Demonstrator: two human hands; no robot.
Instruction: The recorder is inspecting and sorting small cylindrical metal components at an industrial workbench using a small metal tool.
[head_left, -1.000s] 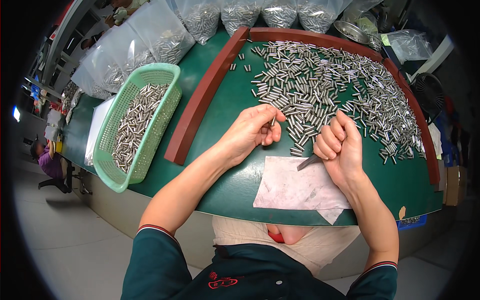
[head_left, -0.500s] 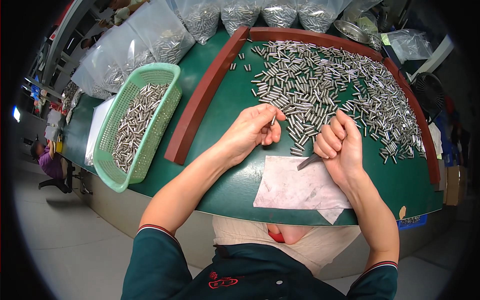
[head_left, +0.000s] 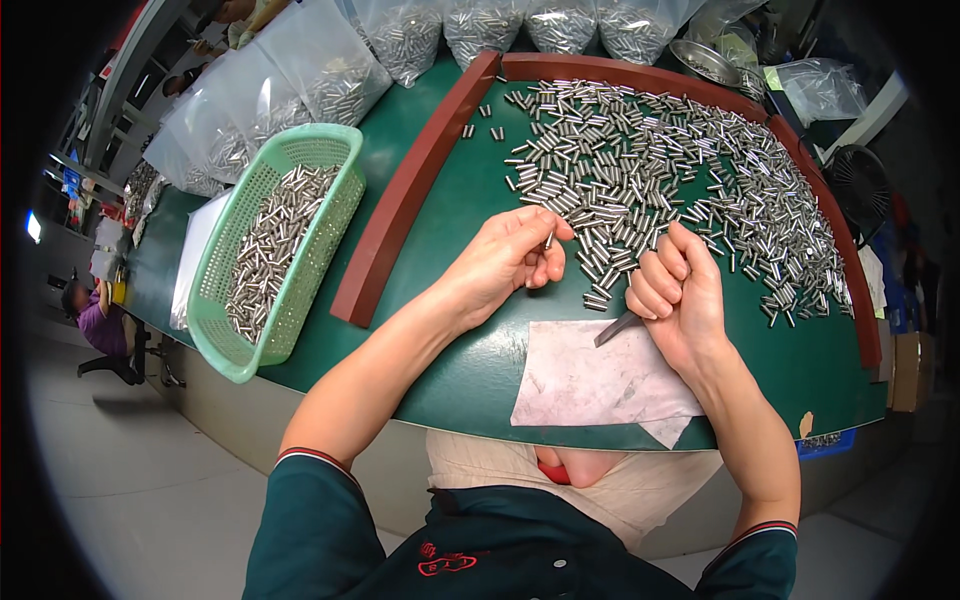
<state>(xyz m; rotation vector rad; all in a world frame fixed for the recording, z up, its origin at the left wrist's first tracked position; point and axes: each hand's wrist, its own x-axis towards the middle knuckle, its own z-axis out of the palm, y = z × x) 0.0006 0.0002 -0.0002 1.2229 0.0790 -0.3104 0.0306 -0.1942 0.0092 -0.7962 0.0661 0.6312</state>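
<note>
My left hand (head_left: 515, 255) is closed, with thumb and forefinger pinching a small metal pin (head_left: 549, 240) over the near left side of a pile of loose pins (head_left: 610, 175). To its right, my right hand (head_left: 680, 290) is curled round a dark, flat, file-like tool (head_left: 618, 326). Only the tool's tip shows, slanting down to the left; the rest is hidden in the fist. Under that tip a stained pinkish-white cloth (head_left: 580, 385) lies on the green table (head_left: 460, 370), close to its near edge.
Dark red wooden rails (head_left: 415, 190) border the pile. On the left stands a green plastic basket (head_left: 345, 190) of pins. Clear bags (head_left: 335, 85) of pins line the far side. A black fan (head_left: 858, 190) stands at right; a seated person (head_left: 100, 320) is far left.
The cloth has slid slightly toward me. Both hands keep almost the same place and grip, and the tool's tip is a touch lower.
</note>
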